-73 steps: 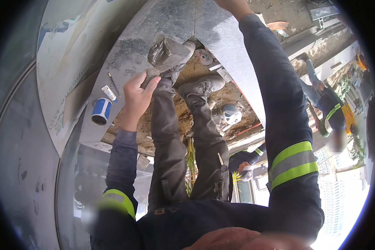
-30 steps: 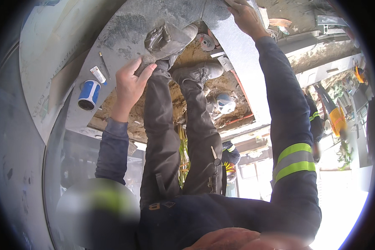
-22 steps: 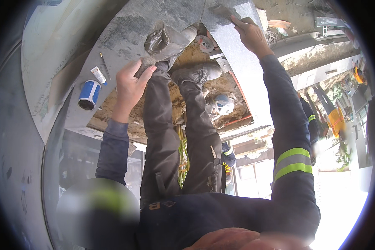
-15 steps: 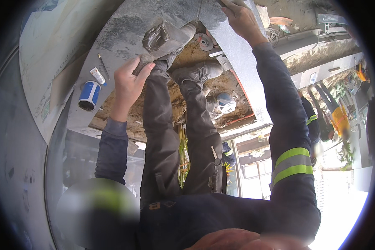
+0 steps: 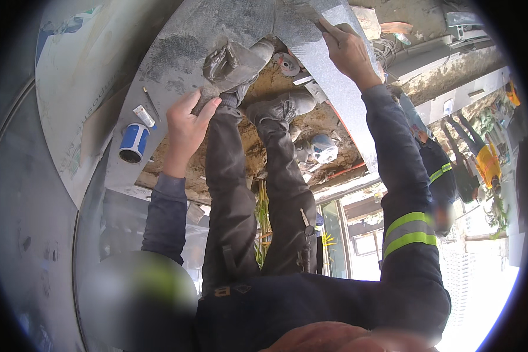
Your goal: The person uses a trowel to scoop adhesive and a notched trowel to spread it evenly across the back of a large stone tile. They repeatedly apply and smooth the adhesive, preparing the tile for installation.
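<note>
My left hand (image 5: 188, 126) is closed, thumb against fingers, round the near end of a dusty grey scraper-like tool (image 5: 240, 66). A lump of glossy grey paste (image 5: 216, 63) sits on its flat part, above my left shoe. My right hand (image 5: 351, 56) is bent over the grey sheet (image 5: 340, 100) at the upper right, index finger stretched along its surface. Something thin and dark seems to lie under those fingers; its kind is hidden. Grey smears mark the larger grey sheet (image 5: 188, 44) at the upper left.
On the left sheet lie a blue-and-white can (image 5: 135, 142), a small white tube (image 5: 144, 115) and a pencil-like stick (image 5: 151, 102). Between the sheets, a soil gap holds my feet, a disc (image 5: 286, 64) and a white-and-blue round item (image 5: 324, 148). People (image 5: 488, 164) stand at right.
My right hand has come back a little toward me along the sheet. The left hand keeps its hold on the pasted tool. The whole view has shifted slightly.
</note>
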Action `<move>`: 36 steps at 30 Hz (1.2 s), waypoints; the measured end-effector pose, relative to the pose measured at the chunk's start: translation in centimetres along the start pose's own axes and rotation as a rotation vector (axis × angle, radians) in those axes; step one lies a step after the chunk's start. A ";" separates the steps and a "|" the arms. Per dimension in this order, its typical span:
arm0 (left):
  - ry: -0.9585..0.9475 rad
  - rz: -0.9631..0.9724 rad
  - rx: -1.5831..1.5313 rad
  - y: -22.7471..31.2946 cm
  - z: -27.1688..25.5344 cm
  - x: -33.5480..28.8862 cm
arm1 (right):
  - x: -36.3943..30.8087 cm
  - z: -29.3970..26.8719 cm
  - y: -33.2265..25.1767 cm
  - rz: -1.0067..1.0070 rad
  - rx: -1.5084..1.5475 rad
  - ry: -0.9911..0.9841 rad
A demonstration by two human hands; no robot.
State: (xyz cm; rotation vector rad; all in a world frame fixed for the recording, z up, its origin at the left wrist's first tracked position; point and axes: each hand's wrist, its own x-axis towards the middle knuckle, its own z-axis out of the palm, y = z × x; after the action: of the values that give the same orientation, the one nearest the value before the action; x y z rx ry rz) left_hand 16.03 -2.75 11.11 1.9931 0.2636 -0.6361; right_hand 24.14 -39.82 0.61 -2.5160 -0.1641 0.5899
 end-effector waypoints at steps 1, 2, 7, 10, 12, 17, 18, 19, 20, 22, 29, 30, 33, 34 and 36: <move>-0.002 -0.006 0.002 0.2 0.0 0.0 | 0.9 -0.4 -0.4 0.018 0.041 0.044; -0.005 0.016 0.014 0.4 0.1 0.2 | 2.0 -1.0 -0.6 0.036 0.076 0.095; -0.040 0.045 0.049 0.1 0.8 0.6 | 9.9 -2.4 -2.0 0.082 0.100 0.181; -0.035 0.056 -0.004 0.9 1.2 0.7 | 13.2 -0.6 -0.4 -0.137 0.055 0.350; -0.042 0.062 0.021 0.4 1.1 0.5 | 14.0 0.8 1.0 -0.157 0.039 0.297; -0.006 0.040 -0.018 0.3 0.7 0.4 | 9.0 2.0 -0.9 0.124 0.009 -0.078; 0.004 0.063 -0.017 0.3 0.5 0.5 | 7.7 1.9 -1.0 0.107 -0.022 -0.091; 0.013 0.085 -0.015 0.3 0.4 0.6 | 6.6 1.9 -1.1 0.090 -0.053 -0.105; 0.007 0.072 -0.008 0.2 0.3 0.6 | 5.6 2.1 -1.7 0.077 -0.058 -0.093; -0.005 0.047 0.011 -0.1 0.0 0.7 | 4.2 2.6 -2.6 0.052 -0.065 -0.068; 0.017 0.094 -0.016 0.1 -0.2 1.0 | 1.0 3.0 -3.4 0.104 -0.076 -0.135; 0.013 0.091 -0.021 -0.1 -0.3 0.9 | 0.8 2.8 -3.2 0.091 -0.066 -0.145; -0.003 0.118 0.023 -0.3 -0.8 0.8 | 0.1 2.1 -1.4 0.043 0.051 -0.104; -0.009 0.134 0.047 -0.3 -1.0 0.9 | -0.2 1.8 -0.1 0.020 0.148 -0.045; -0.011 0.100 0.048 -0.3 -1.3 0.7 | -0.2 0.0 -0.7 0.196 0.434 -0.171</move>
State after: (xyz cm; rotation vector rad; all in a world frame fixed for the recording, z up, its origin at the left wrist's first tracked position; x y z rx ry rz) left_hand 16.91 -1.53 10.99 2.0344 0.1426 -0.5944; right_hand 23.97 -39.33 1.06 -2.0726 0.1388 0.8222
